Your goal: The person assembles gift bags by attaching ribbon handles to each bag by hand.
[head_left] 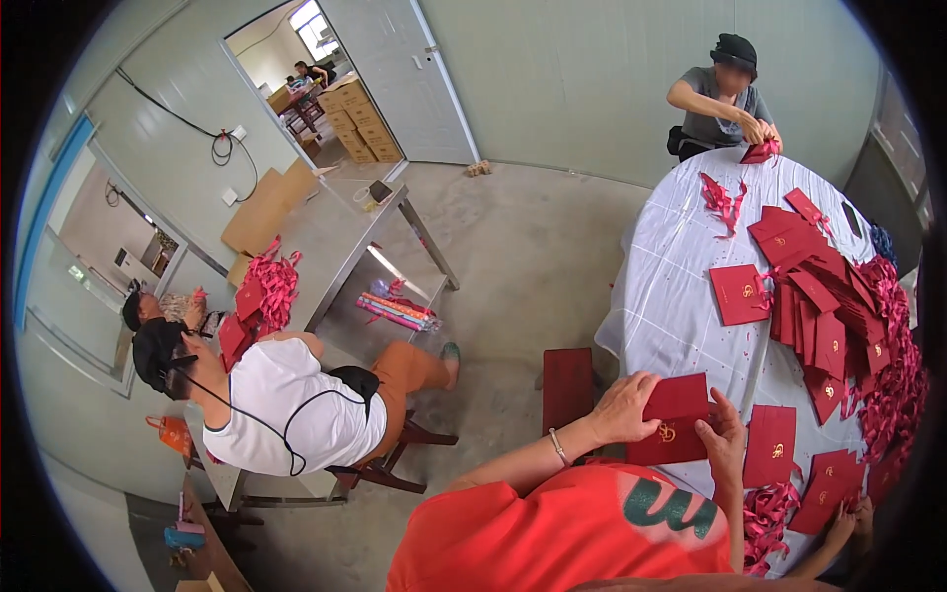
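My left hand (pixel 631 407), with a bracelet at the wrist, is closed on the left edge of a flat dark red paper gift bag (pixel 681 397) with a gold emblem. At its right edge, my right hand (pixel 727 434) holds the same bag between thumb and fingers. The bag is just above the near left edge of the round table. Another red bag (pixel 769 444) lies flat to the right of my right hand. Below it rests a heap of dark pink ribbons (pixel 767 518).
The white-covered table (pixel 671 257) bears a large pile of red bags (pixel 824 296) and ribbons (pixel 893 385). A co-worker (pixel 730 99) handles a bag across it; another person's hands (pixel 848 523) work at lower right. A dark red stool (pixel 567 390) stands left. Someone in white (pixel 296 405) sits at a metal table (pixel 335 212).
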### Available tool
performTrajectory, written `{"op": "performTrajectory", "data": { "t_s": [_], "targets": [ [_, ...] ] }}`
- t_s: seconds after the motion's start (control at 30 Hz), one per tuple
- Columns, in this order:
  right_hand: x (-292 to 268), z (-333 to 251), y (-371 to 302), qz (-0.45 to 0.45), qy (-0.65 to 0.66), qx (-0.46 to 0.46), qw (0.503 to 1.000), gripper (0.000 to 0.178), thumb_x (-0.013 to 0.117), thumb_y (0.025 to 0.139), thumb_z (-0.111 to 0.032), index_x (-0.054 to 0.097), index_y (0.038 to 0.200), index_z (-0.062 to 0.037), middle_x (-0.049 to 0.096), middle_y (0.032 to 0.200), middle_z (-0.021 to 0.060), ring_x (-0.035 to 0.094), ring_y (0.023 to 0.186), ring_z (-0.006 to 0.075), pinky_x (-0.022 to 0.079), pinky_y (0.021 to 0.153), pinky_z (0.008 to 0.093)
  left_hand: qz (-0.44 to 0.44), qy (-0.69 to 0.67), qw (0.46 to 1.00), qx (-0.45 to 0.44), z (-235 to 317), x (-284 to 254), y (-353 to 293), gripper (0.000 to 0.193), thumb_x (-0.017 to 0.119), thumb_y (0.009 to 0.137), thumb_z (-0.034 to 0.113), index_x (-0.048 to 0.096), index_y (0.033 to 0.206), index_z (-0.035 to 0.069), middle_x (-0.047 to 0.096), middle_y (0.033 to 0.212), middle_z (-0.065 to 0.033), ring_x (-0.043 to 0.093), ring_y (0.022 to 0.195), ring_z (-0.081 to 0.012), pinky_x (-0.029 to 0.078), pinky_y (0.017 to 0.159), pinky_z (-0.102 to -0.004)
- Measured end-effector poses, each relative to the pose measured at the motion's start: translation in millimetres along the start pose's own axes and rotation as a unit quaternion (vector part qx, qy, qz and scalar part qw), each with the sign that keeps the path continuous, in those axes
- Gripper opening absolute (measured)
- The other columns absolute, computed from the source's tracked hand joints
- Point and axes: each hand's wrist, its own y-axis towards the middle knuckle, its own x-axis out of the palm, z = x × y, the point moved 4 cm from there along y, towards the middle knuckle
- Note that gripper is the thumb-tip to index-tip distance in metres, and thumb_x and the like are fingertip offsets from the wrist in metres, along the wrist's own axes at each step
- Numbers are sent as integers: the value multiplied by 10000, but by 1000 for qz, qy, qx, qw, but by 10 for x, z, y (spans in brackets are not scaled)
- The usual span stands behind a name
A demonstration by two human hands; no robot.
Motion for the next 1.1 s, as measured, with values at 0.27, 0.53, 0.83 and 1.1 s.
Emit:
{"op": "performTrajectory", "data": {
  "t_s": [0.27,0.53,0.83,1.1],
  "targets": [
    [120,165,-39,84,-85,-54,991,469,647,841,-5,470,1275,23,618,1033,64,582,865,115,490,733,249,4,-72,983,-169,-164,-12,12,798,738,730,334,348,1300,-67,491,1244,-298,508,1151,-411,438,966,-433],
    [206,-62,-98,124,-382,-184,897,540,657,797,7,468,1302,-5,578,1126,174,607,930,273,510,716,324,-43,-152,952,-264,-175,137,-102,772,739,734,378,418,1238,-110,578,1130,-292,598,1036,-384,480,897,-398],
    [166,-114,-133,135,-366,-276,879,388,716,751,3,583,1116,-8,586,1101,153,610,962,275,512,768,320,-7,-460,867,-190,-16,309,-84,467,677,755,149,546,1184,18,631,1067,-76,589,974,-167,489,868,-335],
    [-141,146,46,64,-86,4,994,182,723,821,-121,631,895,17,576,749,-30,510,701,44,428,590,223,-101,-572,767,-271,-166,445,-50,411,668,839,131,507,1184,-23,609,1105,-113,606,955,-166,493,846,-311]
  ]
}}
